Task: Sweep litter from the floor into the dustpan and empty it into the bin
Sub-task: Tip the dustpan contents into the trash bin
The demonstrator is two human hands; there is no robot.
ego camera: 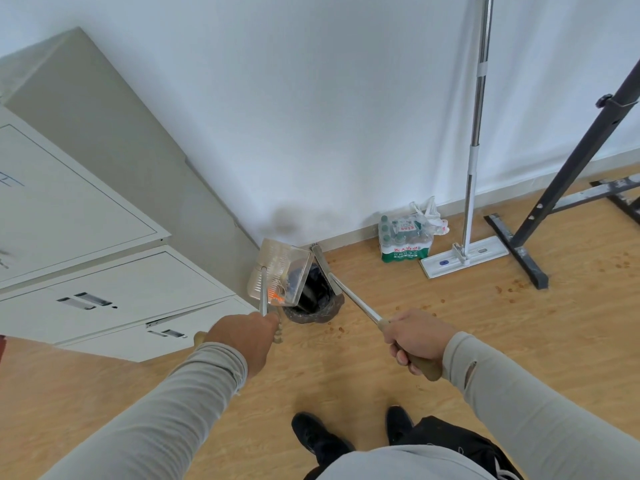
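Nearby, water-bottle pack (406,238), mop (464,256) beside bin (311,306).

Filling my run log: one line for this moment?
left hand: holds dustpan tipped over bin | right hand: holds broom

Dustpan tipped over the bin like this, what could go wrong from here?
1. The clear plastic dustpan overhangs the rim of the small black-lined bin, so orange litter may fall outside it.
2. The broom head, held by the right hand, crowds the bin mouth and could knock the bin.
3. Brown crumbs remain unswept.
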